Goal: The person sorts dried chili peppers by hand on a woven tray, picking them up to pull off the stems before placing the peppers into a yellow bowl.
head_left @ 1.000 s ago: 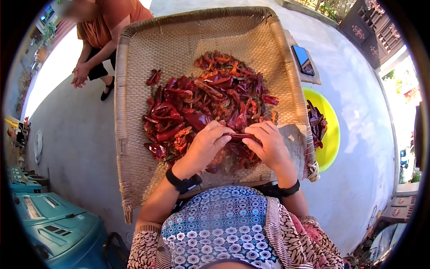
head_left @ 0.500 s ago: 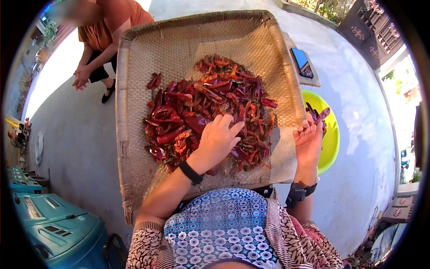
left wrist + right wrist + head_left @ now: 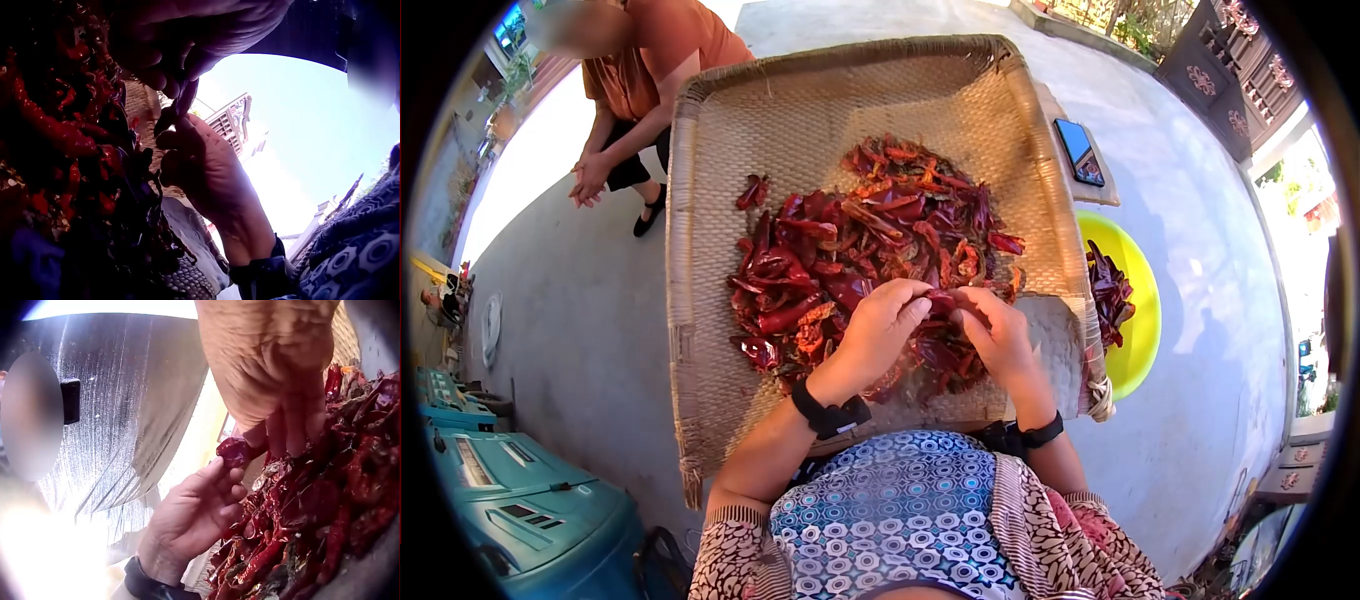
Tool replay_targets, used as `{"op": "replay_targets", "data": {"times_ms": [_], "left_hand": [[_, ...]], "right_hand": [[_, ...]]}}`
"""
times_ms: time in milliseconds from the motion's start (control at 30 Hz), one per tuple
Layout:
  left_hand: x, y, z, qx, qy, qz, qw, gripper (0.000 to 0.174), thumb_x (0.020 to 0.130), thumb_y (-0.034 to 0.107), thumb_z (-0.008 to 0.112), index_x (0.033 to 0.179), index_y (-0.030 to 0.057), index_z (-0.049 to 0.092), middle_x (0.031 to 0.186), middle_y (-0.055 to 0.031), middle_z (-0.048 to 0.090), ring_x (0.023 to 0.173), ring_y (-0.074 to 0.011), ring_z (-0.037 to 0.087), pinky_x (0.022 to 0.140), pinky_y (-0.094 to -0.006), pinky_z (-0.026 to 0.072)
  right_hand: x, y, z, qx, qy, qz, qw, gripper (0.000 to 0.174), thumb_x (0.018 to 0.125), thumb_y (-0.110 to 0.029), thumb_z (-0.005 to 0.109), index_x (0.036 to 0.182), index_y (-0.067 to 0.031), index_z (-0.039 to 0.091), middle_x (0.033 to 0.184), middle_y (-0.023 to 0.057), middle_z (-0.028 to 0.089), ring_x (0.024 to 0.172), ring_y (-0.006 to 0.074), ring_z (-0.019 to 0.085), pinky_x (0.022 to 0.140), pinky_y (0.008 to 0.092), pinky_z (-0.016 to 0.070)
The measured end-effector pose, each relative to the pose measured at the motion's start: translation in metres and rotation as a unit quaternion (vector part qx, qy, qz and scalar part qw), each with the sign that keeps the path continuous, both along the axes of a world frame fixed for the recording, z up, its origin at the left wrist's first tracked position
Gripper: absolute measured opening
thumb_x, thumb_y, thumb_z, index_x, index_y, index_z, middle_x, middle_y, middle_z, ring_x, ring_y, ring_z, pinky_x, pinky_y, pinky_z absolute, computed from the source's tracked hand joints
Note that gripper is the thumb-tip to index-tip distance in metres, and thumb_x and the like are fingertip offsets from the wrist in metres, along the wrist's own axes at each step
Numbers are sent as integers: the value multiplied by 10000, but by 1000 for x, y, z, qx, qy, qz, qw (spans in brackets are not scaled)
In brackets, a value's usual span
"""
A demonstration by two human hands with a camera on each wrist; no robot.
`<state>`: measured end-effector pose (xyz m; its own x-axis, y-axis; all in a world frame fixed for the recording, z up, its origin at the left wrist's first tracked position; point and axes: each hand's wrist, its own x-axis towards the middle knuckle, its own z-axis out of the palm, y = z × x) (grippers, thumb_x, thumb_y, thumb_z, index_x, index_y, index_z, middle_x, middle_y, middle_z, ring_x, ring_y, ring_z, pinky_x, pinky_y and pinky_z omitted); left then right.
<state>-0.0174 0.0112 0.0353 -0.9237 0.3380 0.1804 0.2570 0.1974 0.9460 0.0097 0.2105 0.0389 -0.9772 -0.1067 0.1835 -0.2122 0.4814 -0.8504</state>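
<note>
A dark red dried chilli pepper [image 3: 941, 301] spans the space between the two hands, low over the near side of the pile. My left hand [image 3: 880, 328] pinches one end with thumb and fingers; in the right wrist view a glossy end of the chilli [image 3: 234, 452] sticks out at that hand's fingertips. My right hand [image 3: 1002, 338] grips the other end, its fingers bent downward. Beneath both hands spreads a heap of red dried chillies [image 3: 840, 245], some shiny and whole-looking, some shrivelled, on a woven tray [image 3: 800, 120].
To the right of the tray stands a yellow-green basin [image 3: 1145, 325] holding several dark chillies [image 3: 1108, 295]. Above it a phone [image 3: 1080, 152] lies on a small board. A person [image 3: 665, 60] leans forward at the tray's far left. A teal machine [image 3: 540, 500] occupies the lower left.
Half a second ago my right hand held a chilli over the basin while my left was at the heap. Now the right is back over the tray and both hands hold a chilli.
</note>
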Motion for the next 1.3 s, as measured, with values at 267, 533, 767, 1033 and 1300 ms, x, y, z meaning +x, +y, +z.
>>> {"op": "replay_targets", "data": {"times_ms": [267, 533, 767, 1033, 1300], "left_hand": [[0, -8, 7, 124, -275, -143, 942, 347, 987, 213, 594, 1280, 31, 557, 1022, -32, 624, 870, -86, 580, 740, -240, 487], [-1, -3, -20, 39, -112, -161, 980, 365, 954, 125, 617, 1302, 30, 557, 1312, -96, 446, 959, -132, 596, 864, -276, 497], [-4, -2, -39, 55, -118, -160, 979, 341, 935, 45, 598, 1275, 22, 579, 1296, -83, 470, 929, -124, 602, 840, -274, 512], [-6, -7, -38, 69, -166, -164, 970, 305, 917, 8, 581, 1220, 8, 605, 1223, -71, 496, 966, -129, 615, 841, -267, 525], [-5, -10, -44, 75, -125, -173, 974, 267, 949, 31, 573, 1213, 19, 611, 1296, -63, 503, 926, -116, 585, 785, -262, 513]], "right_hand": [[11, 26, 13, -2, -54, -23, 998, 197, 908, -78, 663, 1094, -20, 631, 778, 46, 639, 659, 97, 571, 599, 257, 468], [-14, 115, 39, 90, 103, -357, 924, 193, 921, -101, 627, 1111, -63, 631, 863, 57, 642, 719, 141, 594, 662, 281, 500], [-67, 76, 2, 340, 95, -151, 923, 296, 885, -187, 658, 1170, -124, 611, 1129, 105, 594, 907, 339, 637, 771, 454, 509], [-84, 56, -11, 371, 48, -89, 923, 217, 827, -134, 672, 1038, -144, 622, 1106, 80, 593, 913, 327, 647, 761, 441, 517], [-50, 103, 56, 350, 54, -237, 905, 211, 867, -193, 659, 1068, -136, 627, 1003, 73, 660, 911, 289, 652, 763, 421, 508]]}}
